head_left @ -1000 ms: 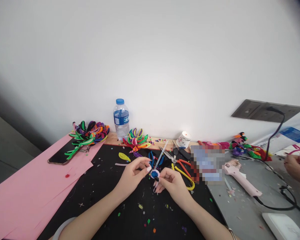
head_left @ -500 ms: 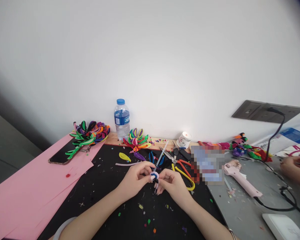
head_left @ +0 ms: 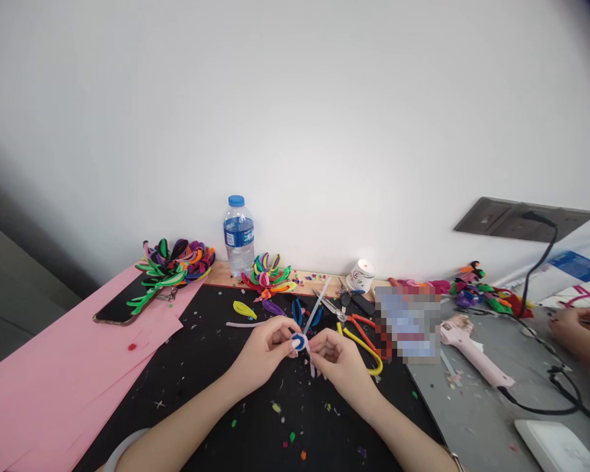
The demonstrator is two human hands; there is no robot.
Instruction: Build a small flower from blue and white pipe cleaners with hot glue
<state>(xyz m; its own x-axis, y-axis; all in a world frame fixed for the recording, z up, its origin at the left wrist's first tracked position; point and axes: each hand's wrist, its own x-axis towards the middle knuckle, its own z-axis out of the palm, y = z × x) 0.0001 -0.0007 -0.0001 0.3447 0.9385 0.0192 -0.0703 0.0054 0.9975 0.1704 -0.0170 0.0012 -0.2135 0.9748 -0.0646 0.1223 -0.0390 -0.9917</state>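
Note:
My left hand [head_left: 270, 351] pinches a small coil of blue and lilac pipe cleaner [head_left: 299, 340] between thumb and forefinger, above the black mat [head_left: 196, 400]. At the coil's right side, my right hand [head_left: 337, 360] has its thumb and fingers closed on the lilac pipe cleaner, whose loose end hangs below. Just behind the hands lie a pale glue stick [head_left: 319, 301], a straight lilac pipe cleaner [head_left: 240, 324], and yellow [head_left: 244, 310], purple [head_left: 274, 308] and blue loops [head_left: 297, 311].
Orange-handled pliers [head_left: 361, 324] and a yellow pipe cleaner [head_left: 368, 357] lie right of my hands. Behind stand a water bottle [head_left: 238, 236] and a paper cup [head_left: 362, 275]. A pink glue gun [head_left: 479, 357] with its cord lies right, near another person's hand [head_left: 577, 331]. A phone [head_left: 120, 305] rests left.
The coil has turned, so its blue centre now faces me more. My right fingers have shifted slightly along the lilac end, which hangs more visibly.

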